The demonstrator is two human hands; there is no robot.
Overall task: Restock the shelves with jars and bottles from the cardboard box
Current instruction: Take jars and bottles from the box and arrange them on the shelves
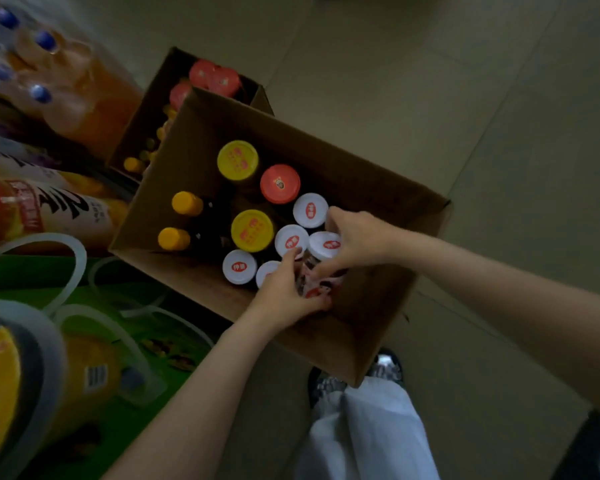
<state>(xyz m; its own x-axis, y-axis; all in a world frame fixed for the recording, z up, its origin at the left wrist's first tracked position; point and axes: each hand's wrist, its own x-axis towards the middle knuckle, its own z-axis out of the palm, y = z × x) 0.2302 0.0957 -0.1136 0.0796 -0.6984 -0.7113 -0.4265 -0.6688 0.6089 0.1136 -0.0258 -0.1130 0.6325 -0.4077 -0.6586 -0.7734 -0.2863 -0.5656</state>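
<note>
An open cardboard box (378,299) on the floor holds jars with white lids (310,210), two yellow-lidded jars (238,160), a red-lidded jar (280,183) and two dark bottles with yellow caps (187,203). Both hands reach into its near right corner around one white-lidded jar (324,244) with a red and dark label. My right hand (352,239) grips it near the lid. My left hand (286,289) wraps its lower body from the left. The jar's base is hidden.
A second open box (153,109) with red lids and yellow caps stands behind the first. At left are shrink-wrapped blue-capped bottles (42,64), large drink bottles (49,209) and big oil jugs with white handles (32,358). Tiled floor lies to the right. My legs and shoes (361,393) are below.
</note>
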